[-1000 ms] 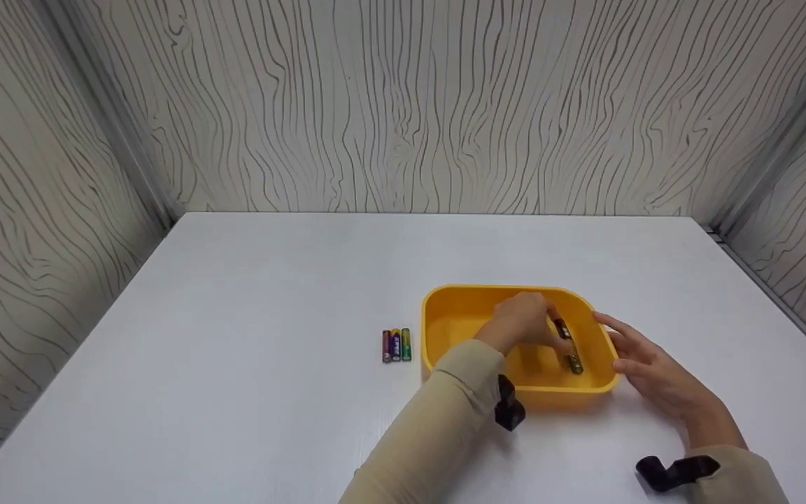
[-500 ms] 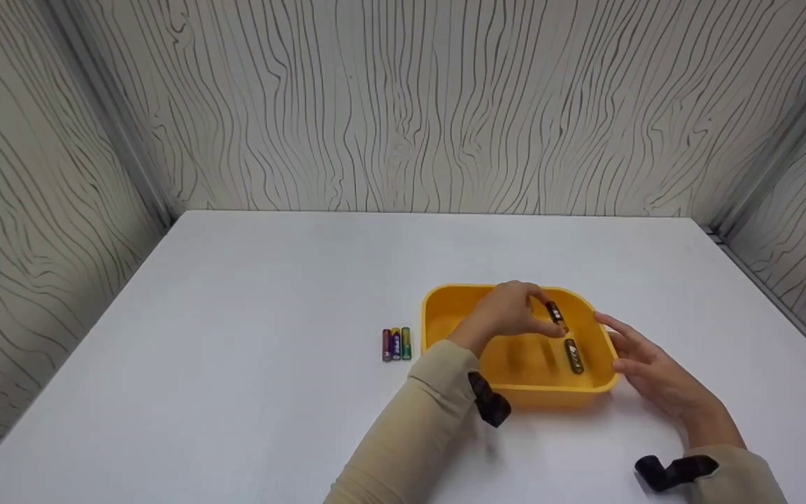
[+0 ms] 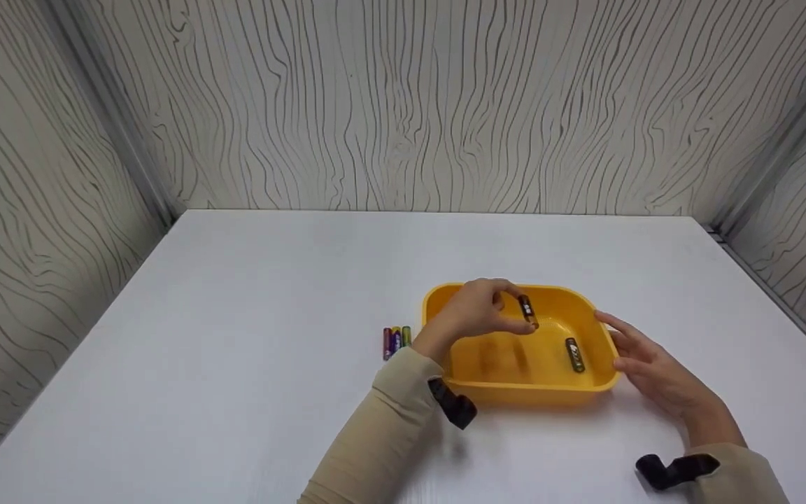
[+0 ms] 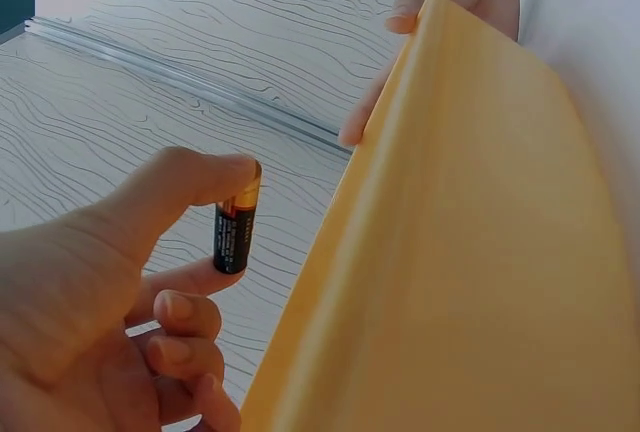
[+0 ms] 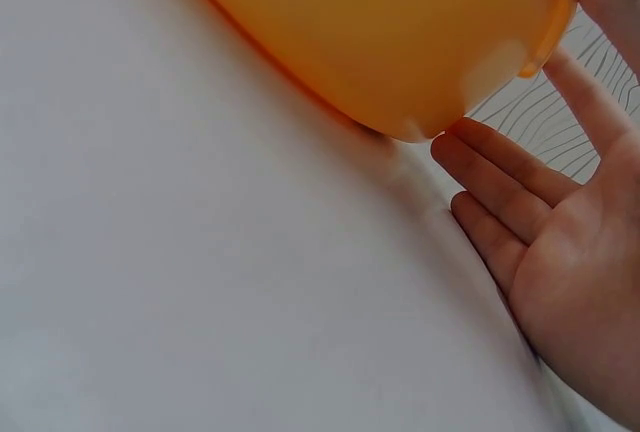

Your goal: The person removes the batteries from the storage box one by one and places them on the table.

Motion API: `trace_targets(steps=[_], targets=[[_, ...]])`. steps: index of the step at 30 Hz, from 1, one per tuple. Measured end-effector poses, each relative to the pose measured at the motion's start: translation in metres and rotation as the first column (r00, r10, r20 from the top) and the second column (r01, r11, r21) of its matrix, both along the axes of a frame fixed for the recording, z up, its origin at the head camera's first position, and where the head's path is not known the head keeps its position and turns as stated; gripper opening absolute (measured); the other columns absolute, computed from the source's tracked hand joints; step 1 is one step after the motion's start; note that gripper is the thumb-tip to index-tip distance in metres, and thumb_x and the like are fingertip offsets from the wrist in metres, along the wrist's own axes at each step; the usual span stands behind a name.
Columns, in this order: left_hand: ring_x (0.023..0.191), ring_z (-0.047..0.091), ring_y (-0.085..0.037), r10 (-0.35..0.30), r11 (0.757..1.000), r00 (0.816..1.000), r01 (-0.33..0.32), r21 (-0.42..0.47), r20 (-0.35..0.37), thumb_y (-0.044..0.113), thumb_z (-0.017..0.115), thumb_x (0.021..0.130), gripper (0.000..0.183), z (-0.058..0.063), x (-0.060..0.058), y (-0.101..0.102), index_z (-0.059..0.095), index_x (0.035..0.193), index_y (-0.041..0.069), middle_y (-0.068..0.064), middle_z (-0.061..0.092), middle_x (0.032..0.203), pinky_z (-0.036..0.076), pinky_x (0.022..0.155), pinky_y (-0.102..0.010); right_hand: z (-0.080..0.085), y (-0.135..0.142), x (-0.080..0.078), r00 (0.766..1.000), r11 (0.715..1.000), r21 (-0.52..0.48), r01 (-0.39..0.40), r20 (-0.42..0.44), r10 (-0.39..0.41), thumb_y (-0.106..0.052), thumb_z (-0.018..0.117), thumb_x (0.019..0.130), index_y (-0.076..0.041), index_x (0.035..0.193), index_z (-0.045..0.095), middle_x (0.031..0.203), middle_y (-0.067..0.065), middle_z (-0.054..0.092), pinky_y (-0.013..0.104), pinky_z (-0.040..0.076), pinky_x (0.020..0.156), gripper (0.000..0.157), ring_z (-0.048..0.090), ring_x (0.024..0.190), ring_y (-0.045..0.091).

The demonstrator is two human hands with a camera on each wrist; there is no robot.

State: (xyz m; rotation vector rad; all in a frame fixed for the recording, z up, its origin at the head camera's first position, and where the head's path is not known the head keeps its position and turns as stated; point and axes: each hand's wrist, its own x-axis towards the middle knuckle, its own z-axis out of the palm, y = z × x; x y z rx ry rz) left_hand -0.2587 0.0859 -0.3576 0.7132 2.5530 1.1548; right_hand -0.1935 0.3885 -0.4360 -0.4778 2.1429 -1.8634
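A black and gold battery (image 3: 528,312) is pinched end to end between the thumb and index finger of my left hand (image 3: 476,308), raised over the yellow plastic bin (image 3: 515,387). In the left wrist view the same battery (image 4: 236,227) shows, the other fingers loosely bent below it. A second dark battery (image 3: 575,355) lies on the bin floor at the right. Against the bin's right end, my right hand (image 3: 655,364) rests with spread, nearly straight fingers. The right wrist view has its fingertips right at the bin's outer wall (image 5: 400,42).
Several thin batteries, among them a red one (image 3: 387,343), lie side by side on the white table (image 3: 235,315) left of the bin, partly covered by my left sleeve (image 3: 382,427). Wood-grain panels (image 3: 403,105) stand behind the table and at both sides.
My left hand has lifted one battery from beside the other in the bin and carried it up and left. My right hand and the bin have stayed put.
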Motion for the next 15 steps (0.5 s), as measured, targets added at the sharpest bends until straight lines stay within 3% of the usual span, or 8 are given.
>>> trace_targets(steps=[7, 15], targets=[[0.075, 0.039, -0.008, -0.018, 1.0, 0.999, 0.019, 0.024, -0.047, 0.037, 0.08, 0.077, 0.053, 0.003, 0.0, -0.017, 0.064, 0.123, 0.016, 0.005, 0.041, 0.079, 0.029, 0.062, -0.019, 0.0, -0.002, 0.001, 0.999, 0.999, 0.009, 0.034, 0.025, -0.034, -0.004, 0.047, 0.098, -0.016, 0.155, 0.017, 0.139, -0.022, 0.048, 0.005, 0.037, 0.099, 0.065, 0.049, 0.123, -0.008], [0.074, 0.039, -0.008, -0.032, 0.999, 0.996, 0.035, 0.037, -0.079, 0.035, 0.08, 0.078, 0.052, 0.006, 0.001, -0.037, 0.064, 0.122, 0.015, -0.001, 0.044, 0.081, 0.03, 0.063, -0.018, 0.0, -0.002, 0.001, 0.999, 0.999, 0.017, 0.033, 0.015, -0.033, -0.005, 0.047, 0.098, -0.016, 0.155, 0.016, 0.139, -0.022, 0.048, 0.005, 0.037, 0.099, 0.066, 0.049, 0.124, -0.008]])
